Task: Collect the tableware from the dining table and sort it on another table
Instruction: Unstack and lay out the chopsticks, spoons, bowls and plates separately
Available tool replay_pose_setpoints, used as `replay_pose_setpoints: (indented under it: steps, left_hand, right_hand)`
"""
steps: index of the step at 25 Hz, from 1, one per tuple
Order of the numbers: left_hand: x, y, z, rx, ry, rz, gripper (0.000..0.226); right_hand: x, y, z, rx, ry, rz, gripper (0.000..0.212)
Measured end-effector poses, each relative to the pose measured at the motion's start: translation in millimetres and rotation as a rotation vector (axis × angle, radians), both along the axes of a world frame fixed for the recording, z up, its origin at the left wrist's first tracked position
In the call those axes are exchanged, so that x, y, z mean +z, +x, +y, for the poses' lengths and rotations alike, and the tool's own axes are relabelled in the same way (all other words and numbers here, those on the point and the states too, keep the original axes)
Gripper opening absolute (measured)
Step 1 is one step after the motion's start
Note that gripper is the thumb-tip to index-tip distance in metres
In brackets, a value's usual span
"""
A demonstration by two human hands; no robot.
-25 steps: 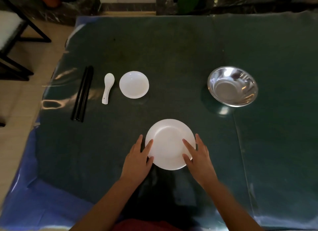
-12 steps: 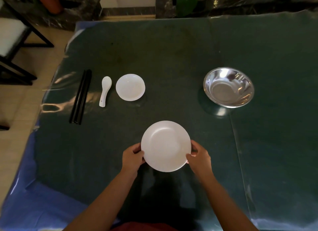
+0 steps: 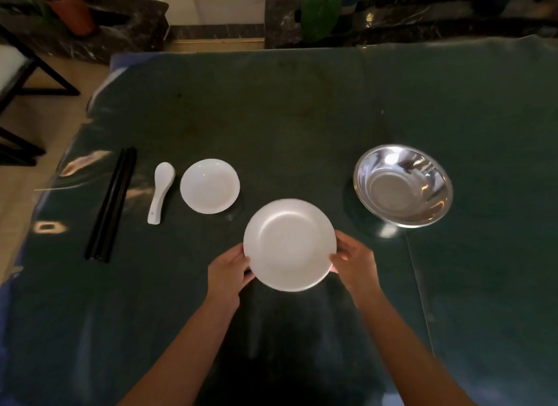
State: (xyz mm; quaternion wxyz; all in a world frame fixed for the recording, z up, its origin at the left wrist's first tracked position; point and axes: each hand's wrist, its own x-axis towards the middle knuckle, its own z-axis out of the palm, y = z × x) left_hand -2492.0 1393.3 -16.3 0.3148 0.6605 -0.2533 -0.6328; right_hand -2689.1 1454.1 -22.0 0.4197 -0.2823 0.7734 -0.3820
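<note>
The white plate (image 3: 290, 245) is gripped at opposite rims by the left hand (image 3: 228, 268) and right hand (image 3: 354, 263), apparently raised above the dark table (image 3: 302, 118); it is best kept level and carried clear of the small dish (image 3: 210, 186).

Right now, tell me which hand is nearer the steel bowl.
Right. The right hand grips the white plate's right rim, below and left of the steel bowl. The left hand grips the plate's opposite rim, farther away.

Chopsticks (image 3: 111, 204) far L, then spoon (image 3: 161, 191), saucer (image 3: 210, 186); plate (image 3: 290, 244) front-ctr, bowl (image 3: 403, 185) R.
</note>
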Motion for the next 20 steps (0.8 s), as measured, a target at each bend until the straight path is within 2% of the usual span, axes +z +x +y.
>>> replay_pose_setpoints:
  steps: [2, 7, 12, 15, 18, 20]
  left_hand:
    - [0, -15, -30, -0.005, -0.006, 0.023, 0.028]
    - [-8, -35, -71, -0.053, -0.091, -0.001, 0.024]
    - [-21, -39, -77, -0.01, -0.127, -0.013, 0.027]
    - [-25, -40, -70, -0.065, -0.252, -0.057, 0.029]
    - [-30, -34, -58, -0.218, -0.401, -0.294, 0.037]
    - [-36, -24, -45, -0.404, -0.656, -0.631, 0.054]
  right_hand:
    - [-5, -15, -31, -0.006, -0.039, 0.002, 0.062]
    - [-18, -36, -77, -0.02, -0.112, 0.014, 0.044]
    - [-24, -38, -87, -0.034, -0.13, -0.007, 0.052]
    - [-29, -40, -82, -0.086, -0.152, -0.065, 0.038]
    - [-33, -35, -69, -0.048, -0.158, 0.002, 0.041]
    - [-33, -29, -53, 0.065, -0.227, 0.294, 0.047]
